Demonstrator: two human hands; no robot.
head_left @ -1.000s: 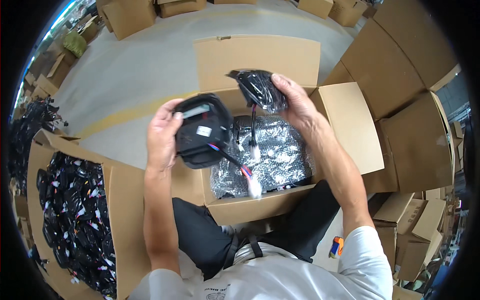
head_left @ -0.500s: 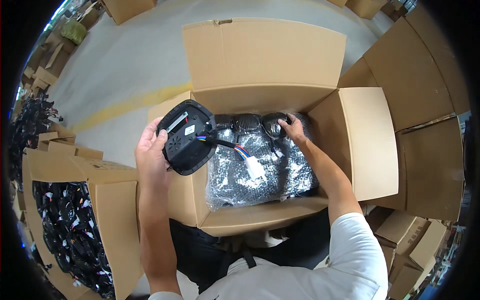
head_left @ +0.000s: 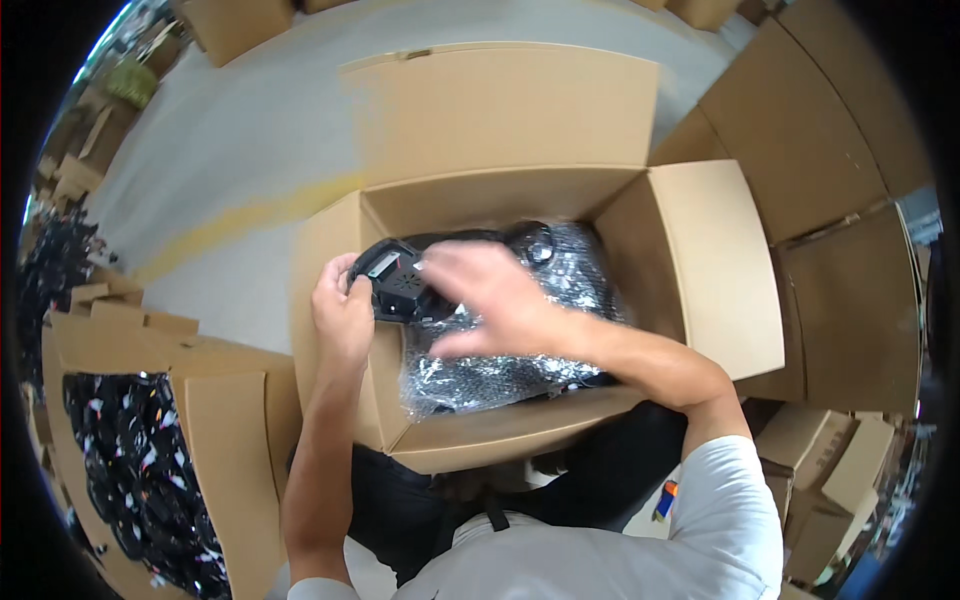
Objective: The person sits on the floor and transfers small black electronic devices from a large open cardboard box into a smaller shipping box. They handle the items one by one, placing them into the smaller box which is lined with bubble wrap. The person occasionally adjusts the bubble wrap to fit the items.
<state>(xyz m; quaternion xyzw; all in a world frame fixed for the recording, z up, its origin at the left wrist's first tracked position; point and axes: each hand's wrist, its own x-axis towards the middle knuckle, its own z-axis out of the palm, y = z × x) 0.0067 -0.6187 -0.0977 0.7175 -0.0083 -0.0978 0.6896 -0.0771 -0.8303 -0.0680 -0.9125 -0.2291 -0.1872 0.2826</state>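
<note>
My left hand (head_left: pixel 345 312) grips the outer edge of a black plastic housing (head_left: pixel 402 285) with a pale label strip and a ring of small slots on the side facing me. The housing is over the left part of an open cardboard box (head_left: pixel 500 180). Blurred by motion, my right hand (head_left: pixel 490 300) reaches across to the housing's right side, thumb spread away from the fingers; it hides the cable and connector. Below the hands, items in clear bubble wrap (head_left: pixel 480 385) lie in the box. A dark rounded wrapped piece (head_left: pixel 532 242) shows along the far side.
At my left stands a carton (head_left: pixel 225 400) filled with black parts and small white connectors (head_left: pixel 140 470). Large cardboard cartons (head_left: pixel 800 130) rise at the right, with smaller boxes (head_left: pixel 820 460) below them. A yellow line (head_left: pixel 240 225) crosses the grey floor.
My right hand has left the wrapped piece at the far side and swung left to the housing. My left hand has lowered the housing toward the box and tilted it.
</note>
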